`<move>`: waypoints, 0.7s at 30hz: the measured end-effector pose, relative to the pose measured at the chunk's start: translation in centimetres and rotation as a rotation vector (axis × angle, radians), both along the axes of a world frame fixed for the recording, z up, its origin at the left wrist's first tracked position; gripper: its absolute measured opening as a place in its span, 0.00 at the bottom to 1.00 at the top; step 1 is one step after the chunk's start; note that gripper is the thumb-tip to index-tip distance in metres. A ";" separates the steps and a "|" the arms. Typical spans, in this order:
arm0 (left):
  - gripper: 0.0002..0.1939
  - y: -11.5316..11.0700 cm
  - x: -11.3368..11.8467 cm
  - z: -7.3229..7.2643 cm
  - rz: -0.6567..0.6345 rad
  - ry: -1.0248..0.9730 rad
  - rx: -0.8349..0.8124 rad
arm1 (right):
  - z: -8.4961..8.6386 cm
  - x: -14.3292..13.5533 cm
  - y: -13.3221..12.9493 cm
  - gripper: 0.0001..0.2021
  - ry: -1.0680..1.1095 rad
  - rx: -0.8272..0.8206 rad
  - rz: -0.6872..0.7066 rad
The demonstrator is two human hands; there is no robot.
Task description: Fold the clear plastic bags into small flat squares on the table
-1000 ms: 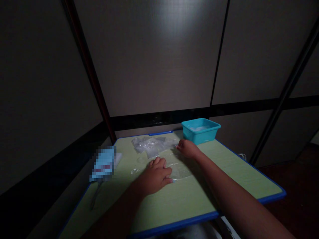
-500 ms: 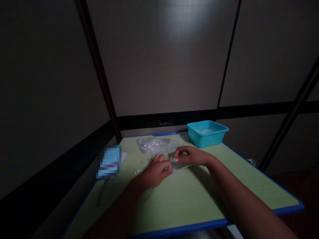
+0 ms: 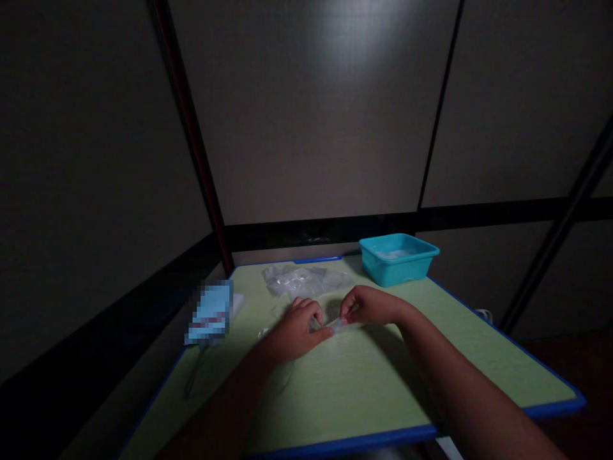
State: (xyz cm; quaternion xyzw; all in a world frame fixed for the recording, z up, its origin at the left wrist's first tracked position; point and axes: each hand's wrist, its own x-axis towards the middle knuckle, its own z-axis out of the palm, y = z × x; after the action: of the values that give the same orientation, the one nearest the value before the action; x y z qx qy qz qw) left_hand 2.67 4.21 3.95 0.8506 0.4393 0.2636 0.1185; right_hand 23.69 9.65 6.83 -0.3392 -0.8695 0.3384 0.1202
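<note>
We've got both hands, left and right, pinching a clear bag just above the table mid-way, and it looks light, floppy and slippery, so grabbing its edges seems best.

A dim, partitioned work booth, not a home: plain grey panel walls with dark framing strips rise just beyond the hands, which rest on a small green table with blue edging. A turquoise plastic tub sits beyond the right hand.
</note>
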 end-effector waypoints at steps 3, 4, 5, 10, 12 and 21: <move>0.17 -0.3 -0.2 0.4 -0.001 0.024 -0.006 | 0.1 0.0 -0.1 0.13 -0.021 0.036 -0.014; 0.18 -0.3 -0.2 0.5 -0.007 0.031 -0.008 | 0.1 0.0 -0.1 0.13 -0.027 0.042 -0.014; 0.18 -0.3 -0.3 0.6 -0.013 0.039 -0.009 | 0.1 0.0 -0.1 0.14 -0.034 0.045 -0.015; 0.12 0.1 -0.9 0.6 -0.050 0.033 -0.060 | -0.1 0.2 0.1 0.15 -0.070 0.025 -0.018; 0.11 0.3 -1.1 0.6 -0.085 -0.001 -0.101 | -0.2 0.4 0.1 0.15 -0.078 -0.015 -0.002; 0.13 0.0 -1.7 1.6 -0.145 -0.011 -0.305 | -0.2 1.1 0.6 0.16 -0.149 -0.157 0.027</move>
State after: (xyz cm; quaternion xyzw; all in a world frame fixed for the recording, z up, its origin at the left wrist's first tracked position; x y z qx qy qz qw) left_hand 0.99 4.18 5.51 0.8508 0.4112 0.1890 0.2673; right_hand 24.74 10.22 6.64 -0.3603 -0.8513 0.3807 0.0236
